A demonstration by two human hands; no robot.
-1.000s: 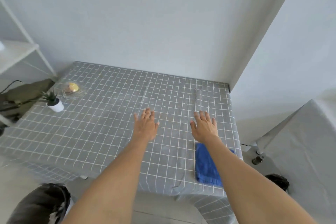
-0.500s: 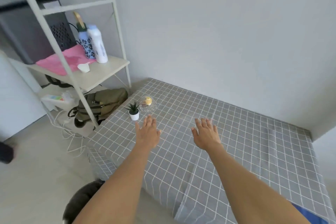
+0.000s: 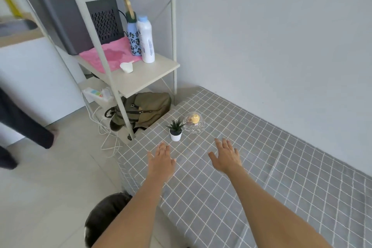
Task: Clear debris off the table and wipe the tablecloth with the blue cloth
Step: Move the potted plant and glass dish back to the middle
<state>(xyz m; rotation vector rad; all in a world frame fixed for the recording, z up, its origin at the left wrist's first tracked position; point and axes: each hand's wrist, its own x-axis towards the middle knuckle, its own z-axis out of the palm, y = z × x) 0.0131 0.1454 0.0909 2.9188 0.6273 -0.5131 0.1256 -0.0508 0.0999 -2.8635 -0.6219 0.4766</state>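
Note:
A grey checked tablecloth covers the table. At its far left corner stand a small potted plant in a white pot and a clear glass dish with a yellow thing inside. My left hand is flat with straight fingers near the table's left edge, just short of the plant. My right hand is spread with straight fingers over the cloth, to the right of the plant and dish. Both hands hold nothing. The blue cloth is out of view.
A white metal shelf unit stands left of the table, carrying a dark box, a pink towel, two bottles and a small white scoop. An olive bag and cables lie beneath it. A person's dark-clothed legs are at far left.
My view has swung left, bringing the shelf unit closer and dropping the blue cloth out of sight. Both hands have moved toward the plant and dish, staying flat and empty.

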